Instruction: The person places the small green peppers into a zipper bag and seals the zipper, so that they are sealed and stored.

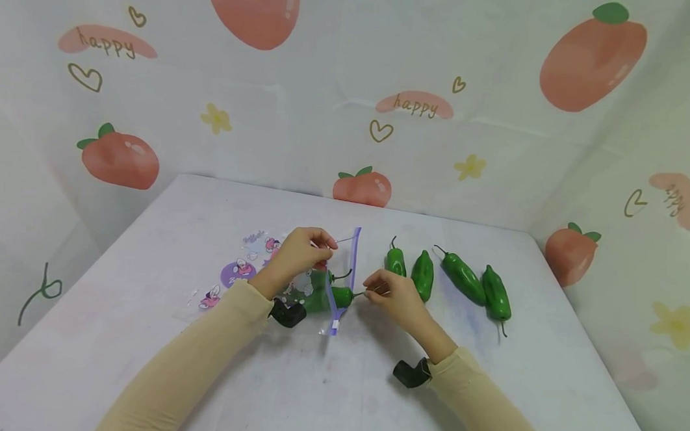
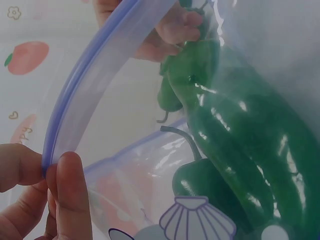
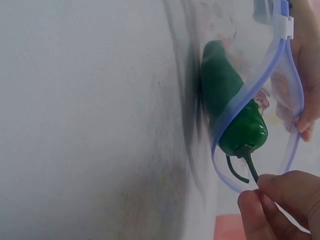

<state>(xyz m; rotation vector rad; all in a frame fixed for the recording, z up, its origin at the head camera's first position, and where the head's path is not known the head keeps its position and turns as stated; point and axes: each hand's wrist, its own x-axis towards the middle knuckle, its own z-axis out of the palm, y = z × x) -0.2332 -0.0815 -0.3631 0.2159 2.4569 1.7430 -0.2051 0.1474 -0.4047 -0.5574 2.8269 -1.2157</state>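
A clear zip bag (image 1: 238, 276) printed with pink and purple cartoon figures lies on its side, its purple zip edge (image 3: 252, 90) spread apart. My left hand (image 1: 302, 255) pinches one side of that edge between thumb and fingers, as the left wrist view shows. My right hand (image 1: 399, 296) pinches the stem of a green pepper (image 3: 245, 131) whose body is mostly inside the bag, stem end at the mouth. Another green pepper (image 2: 200, 185) lies inside the bag beside it, its curved stem toward the opening. A white slider (image 3: 283, 27) sits on the zip near one end.
Right of the bag, several loose green peppers lie on the white table (image 1: 324, 397), among them one pepper (image 1: 463, 278) slanting and another pepper (image 1: 496, 294) at the far right. A peach-printed cloth (image 1: 303, 128) hangs behind the table. Each wrist carries a black camera mount (image 1: 411, 373).
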